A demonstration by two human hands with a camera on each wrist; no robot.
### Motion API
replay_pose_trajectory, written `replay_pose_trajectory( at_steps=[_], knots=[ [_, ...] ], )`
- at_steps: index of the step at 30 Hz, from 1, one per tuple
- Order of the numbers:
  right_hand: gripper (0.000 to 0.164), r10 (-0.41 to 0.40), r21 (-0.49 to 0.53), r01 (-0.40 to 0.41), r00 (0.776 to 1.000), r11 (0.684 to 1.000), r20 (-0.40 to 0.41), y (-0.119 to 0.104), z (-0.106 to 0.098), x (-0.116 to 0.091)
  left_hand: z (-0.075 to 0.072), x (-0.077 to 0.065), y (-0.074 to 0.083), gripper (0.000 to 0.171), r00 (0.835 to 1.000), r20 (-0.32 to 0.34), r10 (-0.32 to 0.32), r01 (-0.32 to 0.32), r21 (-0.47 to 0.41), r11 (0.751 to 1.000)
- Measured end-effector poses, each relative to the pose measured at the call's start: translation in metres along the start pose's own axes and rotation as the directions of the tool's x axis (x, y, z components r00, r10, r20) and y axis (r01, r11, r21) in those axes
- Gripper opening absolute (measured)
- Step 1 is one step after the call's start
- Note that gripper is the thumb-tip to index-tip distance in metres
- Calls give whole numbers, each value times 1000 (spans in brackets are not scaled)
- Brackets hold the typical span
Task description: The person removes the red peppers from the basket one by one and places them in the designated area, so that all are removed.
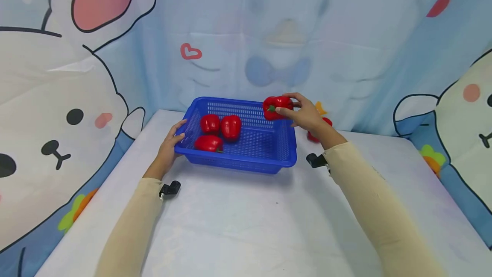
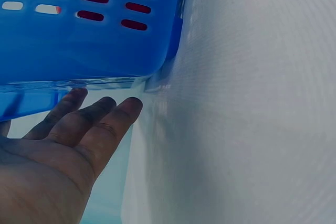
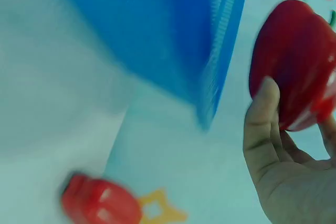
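Note:
My right hand (image 1: 307, 116) grips a red bell pepper (image 1: 272, 109) with a green stem, above the right end of a blue plastic basket (image 1: 238, 163). In the right wrist view, the thumb and fingers hold that bell pepper (image 3: 294, 61) from below, beside the basket (image 3: 157, 30). At the basket's left end, my left hand (image 1: 166, 148) rests against the side, thumb near the front corner. The left wrist view shows its fingers (image 2: 105, 129) fairly straight along the basket wall (image 2: 94, 51). Inside the basket lie red bell peppers (image 1: 231, 127) on the left side.
Another red bell pepper (image 1: 312, 137), partly hidden behind my right wrist, lies on the white table (image 1: 246, 225) to the right of the basket. A printed curtain (image 1: 215, 20) hangs directly behind the table and along both sides.

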State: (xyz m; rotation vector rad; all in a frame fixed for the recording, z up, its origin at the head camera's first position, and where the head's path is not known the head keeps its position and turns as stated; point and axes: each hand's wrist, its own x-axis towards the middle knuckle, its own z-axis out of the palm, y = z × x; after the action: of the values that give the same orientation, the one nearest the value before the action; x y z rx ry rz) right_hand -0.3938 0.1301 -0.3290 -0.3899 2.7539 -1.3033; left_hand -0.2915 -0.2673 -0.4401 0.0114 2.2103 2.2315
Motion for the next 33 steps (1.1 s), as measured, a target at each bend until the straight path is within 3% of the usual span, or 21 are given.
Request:
replay_pose_trajectory(
  at_steps=[5, 8, 16, 22, 28, 33],
  knots=[
    [84, 100, 62, -94, 991, 994, -89, 32, -23, -9, -3, -1, -2, 52, 1000, -6, 0, 0, 20, 1000],
    [90, 195, 131, -177, 971, 975, -136, 54, -37, -12, -3, -1, -3, 51, 1000, -4, -3, 3, 29, 1000],
    [90, 399, 348, -322, 900, 880, -176, 107, -65, -16, -3, -3, -2, 51, 1000, -2, -2, 2, 10, 1000],
    [85, 470, 390, -378, 865, 840, -176, 133, -70, -26, -3, -4, -1, 52, 1000, 1, 6, -6, 1, 1000],
    [75, 550, 457, -440, 824, 773, -136, 153, -65, -33, -3, -4, -3, 52, 1000, 3, 7, -7, 7, 1000],
    [78, 585, 434, -479, 797, 763, -150, 162, -64, -35, -2, -2, -3, 51, 1000, 10, 13, -13, 3, 1000]
  ],
)
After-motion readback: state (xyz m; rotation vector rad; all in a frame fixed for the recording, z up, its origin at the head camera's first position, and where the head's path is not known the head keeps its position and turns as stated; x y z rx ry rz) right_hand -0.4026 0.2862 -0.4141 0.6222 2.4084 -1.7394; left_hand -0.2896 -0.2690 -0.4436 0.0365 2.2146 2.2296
